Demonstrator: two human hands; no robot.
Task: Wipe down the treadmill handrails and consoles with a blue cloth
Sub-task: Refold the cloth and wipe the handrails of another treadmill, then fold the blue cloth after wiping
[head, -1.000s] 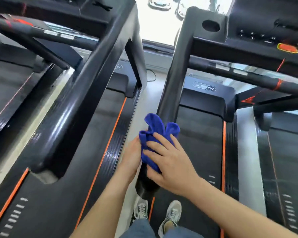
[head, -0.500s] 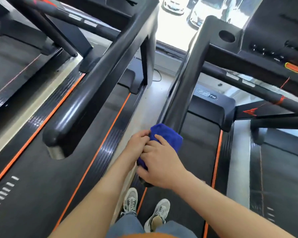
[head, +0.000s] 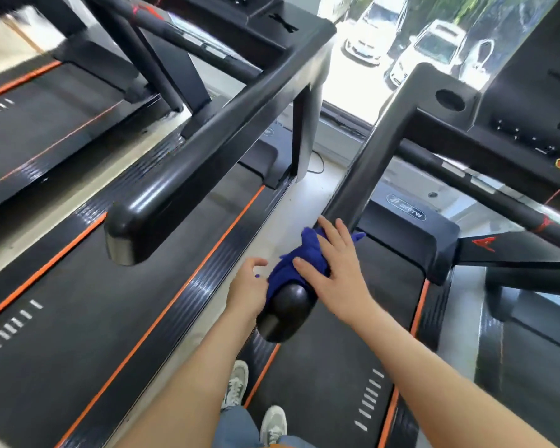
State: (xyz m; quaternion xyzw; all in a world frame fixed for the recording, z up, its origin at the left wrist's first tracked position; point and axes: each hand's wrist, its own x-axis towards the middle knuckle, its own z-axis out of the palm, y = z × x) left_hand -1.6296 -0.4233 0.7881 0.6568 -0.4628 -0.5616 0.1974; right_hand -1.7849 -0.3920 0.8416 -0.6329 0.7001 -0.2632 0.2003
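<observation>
Now that my right hand (head: pixel 333 270) has flattened out, fingers spread, on the blue cloth (head: pixel 288 270) draped over the handrail (head: pixel 369 163) just past its now-bare end cap (head: pixel 286 312), I reckon that tip's done, with my left hand (head: pixel 248 286) curled alongside, grip unclear.

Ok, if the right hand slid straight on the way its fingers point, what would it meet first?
Likely bare handrail: the right hand lies flat on the blue cloth, fingers reaching its far end and pointing roughly up the rail.
</observation>
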